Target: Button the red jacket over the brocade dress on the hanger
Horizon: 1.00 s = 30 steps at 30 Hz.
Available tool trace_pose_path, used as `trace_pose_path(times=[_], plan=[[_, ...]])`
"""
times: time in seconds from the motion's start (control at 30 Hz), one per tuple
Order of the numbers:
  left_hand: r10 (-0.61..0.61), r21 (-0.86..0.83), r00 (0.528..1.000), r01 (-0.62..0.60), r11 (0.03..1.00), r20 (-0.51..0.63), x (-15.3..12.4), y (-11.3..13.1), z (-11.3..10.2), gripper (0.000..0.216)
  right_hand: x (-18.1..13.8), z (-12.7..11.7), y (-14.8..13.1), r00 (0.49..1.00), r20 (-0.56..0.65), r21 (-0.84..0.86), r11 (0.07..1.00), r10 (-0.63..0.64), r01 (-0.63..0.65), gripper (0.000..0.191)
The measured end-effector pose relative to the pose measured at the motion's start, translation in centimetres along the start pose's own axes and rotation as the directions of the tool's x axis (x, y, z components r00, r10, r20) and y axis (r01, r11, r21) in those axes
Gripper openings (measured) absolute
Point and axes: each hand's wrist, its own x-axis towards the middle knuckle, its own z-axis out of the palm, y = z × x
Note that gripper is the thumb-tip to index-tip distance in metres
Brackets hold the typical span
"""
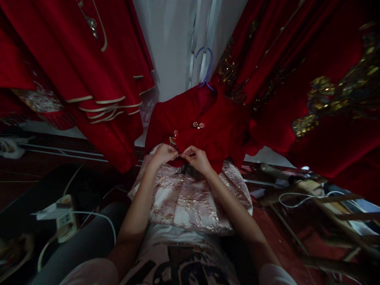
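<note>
A red jacket (219, 126) hangs on a blue hanger (207, 67) above a pink and gold brocade skirt (190, 198). Pearl button clasps (198, 125) sit on the jacket's front. Both hands meet at its lower hem. My left hand (164, 153) is closed in a pinch beside a small gold ornament (173, 141) on the fabric. My right hand (196, 157) is also pinched on the jacket's edge, its fingertips touching the left hand's. What lies between the fingertips is too small to make out.
Red embroidered gowns hang at the left (89, 71) and the right (311, 91). A white power strip (65, 219) with cables lies on the dark floor at the left. Wooden slats and a white cable (314, 198) lie at the right.
</note>
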Motion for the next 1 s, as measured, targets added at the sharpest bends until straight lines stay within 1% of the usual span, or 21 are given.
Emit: trace_pose_path(times=[0.07, 0.13, 0.23, 0.33, 0.47, 0.6, 0.73, 0.8, 0.87, 0.93, 1.0], plan=[[0.000, -0.033, 1.000, 0.000, 0.999, 0.026, 0.2, -0.2, 0.1, 0.014, 0.0, 0.5, 0.5, 1.000, -0.025, 0.010, 1.000, 0.006, -0.006, 0.012], [0.022, -0.027, 0.999, -0.021, 0.999, 0.043, 0.3, -0.4, 0.0, 0.015, 0.0, 0.7, 0.7, 1.000, -0.018, 0.014, 1.000, 0.007, -0.007, 0.012], [0.070, 0.039, 0.995, -0.073, 0.997, 0.069, 0.6, -0.8, 0.0, 0.015, -0.1, 1.0, 0.9, 1.000, -0.001, -0.004, 1.000, -0.002, 0.002, 0.011], [0.105, 0.114, 0.990, -0.115, 0.987, 0.090, 0.9, -1.3, 0.0, 0.018, -0.3, 1.4, 0.9, 0.999, -0.039, -0.032, 0.999, -0.026, 0.025, 0.009], [0.096, 0.159, 0.993, -0.106, 0.982, 0.064, 1.0, -1.7, 0.1, 0.020, -0.5, 2.0, 1.1, 0.996, -0.079, -0.080, 0.996, -0.045, 0.039, 0.009], [0.075, 0.186, 0.995, -0.085, 0.979, 0.060, 0.9, -1.6, 0.0, 0.020, -0.7, 2.2, 1.3, 0.994, -0.091, -0.124, 0.991, -0.058, 0.046, 0.010], [0.095, 0.184, 0.993, -0.106, 0.977, 0.068, 1.0, -1.7, -0.1, 0.019, -0.7, 2.3, 1.5, 0.993, -0.096, -0.135, 0.989, -0.074, 0.061, 0.009], [0.103, 0.182, 0.992, -0.116, 0.976, 0.078, 1.0, -1.6, -0.1, 0.019, -0.6, 2.1, 1.4, 0.993, -0.091, -0.140, 0.988, -0.075, 0.062, 0.009], [0.078, 0.209, 0.993, -0.096, 0.973, 0.092, 0.8, -1.3, -0.3, 0.017, -0.5, 1.6, 0.9, 0.995, -0.069, -0.150, 0.987, -0.067, 0.056, 0.008], [0.044, 0.266, 0.996, -0.064, 0.962, 0.082, 0.4, -0.8, -0.8, 0.016, -0.4, 0.7, -0.2, 0.996, -0.059, -0.164, 0.985, -0.067, 0.057, 0.009], [0.035, 0.322, 0.998, -0.049, 0.946, 0.049, 0.0, -0.3, -1.6, 0.019, -0.3, -0.6, -1.8, 0.992, -0.090, -0.172, 0.982, -0.092, 0.076, 0.011]])
